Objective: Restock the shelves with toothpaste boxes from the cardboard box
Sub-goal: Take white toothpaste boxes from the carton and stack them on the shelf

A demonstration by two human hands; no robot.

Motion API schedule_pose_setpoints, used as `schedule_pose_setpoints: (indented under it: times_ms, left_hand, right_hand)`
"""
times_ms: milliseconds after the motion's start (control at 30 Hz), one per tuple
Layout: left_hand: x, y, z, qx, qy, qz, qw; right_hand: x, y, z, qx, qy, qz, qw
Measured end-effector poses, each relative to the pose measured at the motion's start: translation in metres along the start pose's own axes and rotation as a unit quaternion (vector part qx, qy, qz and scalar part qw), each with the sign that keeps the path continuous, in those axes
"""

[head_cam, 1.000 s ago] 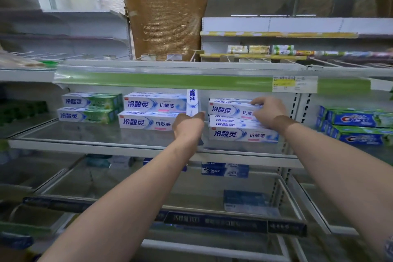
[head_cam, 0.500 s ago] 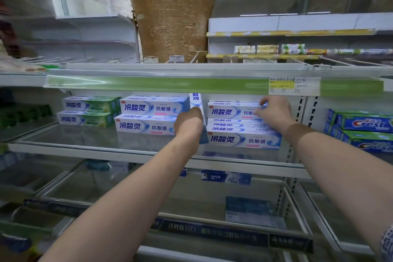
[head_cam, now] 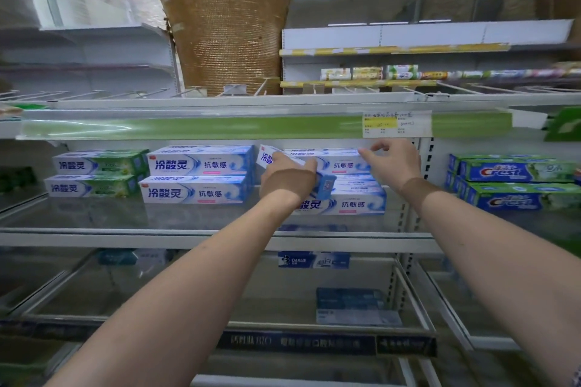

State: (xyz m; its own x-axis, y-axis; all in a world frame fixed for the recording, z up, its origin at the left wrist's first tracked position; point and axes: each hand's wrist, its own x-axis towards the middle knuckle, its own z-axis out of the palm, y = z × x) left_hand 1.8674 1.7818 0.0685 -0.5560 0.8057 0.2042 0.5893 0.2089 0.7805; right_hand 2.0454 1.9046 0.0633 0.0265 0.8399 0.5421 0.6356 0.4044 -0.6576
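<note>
The left hand grips a toothpaste box at a tilt in front of the right-hand stack on the glass shelf, probably to turn it flat onto the pile. The right hand, fingers loosely curled, rests at the stack's top right corner, seemingly steadying it. Whether it pinches anything is unclear, and the cardboard box is out of view.

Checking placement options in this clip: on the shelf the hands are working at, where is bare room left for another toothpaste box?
Bare glass shelf runs along the front, before the green boxes and the blue-white stack. The gap between that stack and the right-hand stack is filled by the left hand gripping a tilted box. The right hand touches the right stack's top.
</note>
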Motion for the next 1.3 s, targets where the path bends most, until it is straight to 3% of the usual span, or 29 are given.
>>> schedule_pose_setpoints:
  times_ms: [200,500,700,1300]
  left_hand:
    - [0.011,-0.010,-0.016,0.141,0.014,0.074,0.987]
    - [0.029,-0.027,0.003,0.127,0.051,0.196,0.971]
    - [0.026,-0.002,0.016,0.191,0.036,0.171,0.966]
    - [0.037,0.021,0.061,0.225,0.087,0.181,0.954]
  right_hand:
    - [-0.009,0.006,-0.007,-0.010,0.015,0.012,1.000]
    - [-0.028,0.014,-0.004,-0.034,0.016,0.013,0.999]
    - [-0.031,0.026,-0.011,-0.032,0.037,0.030,0.998]
    - [-0.023,0.043,-0.016,-0.040,0.060,0.040,0.997]
